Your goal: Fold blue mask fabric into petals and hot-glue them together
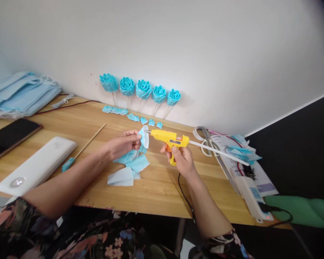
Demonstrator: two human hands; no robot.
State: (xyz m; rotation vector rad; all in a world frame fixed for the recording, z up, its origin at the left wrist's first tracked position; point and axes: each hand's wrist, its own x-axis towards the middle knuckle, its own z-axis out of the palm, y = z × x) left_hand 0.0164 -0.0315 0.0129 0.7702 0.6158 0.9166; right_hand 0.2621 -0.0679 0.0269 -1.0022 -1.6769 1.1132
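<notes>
Blue fabric petal (144,138) sits pinched upright between the thumb and fingers of the left hand (122,144), just above the middle of the wooden tabletop (156,187), with the nozzle of the yellow glue gun (169,137) touching its right edge. At the far left a stack of blue face masks (18,95) lies against the wall, and in front of it are a dark phone (10,135) and a long white case (39,163). Just right of the case a wooden skewer (88,143) lies slanted, its near end wrapped in blue. Under the left hand, several loose cut mask pieces (129,169) lie in a small heap on the tabletop. Behind them five finished blue roses (143,89) on sticks lean in a row against the wall, with a row of small folded petals (144,120) at their feet. The right hand (181,158) is closed around the orange grip of the glue gun, index finger on the trigger; a white glue stick (218,151) juts from the gun's back, and a black cord (185,196) drops from the handle over the near edge. Farther right lie white-handled scissors (206,140), some papers with blue scraps on them, and a white power strip (252,196) at the tabletop's right end.
</notes>
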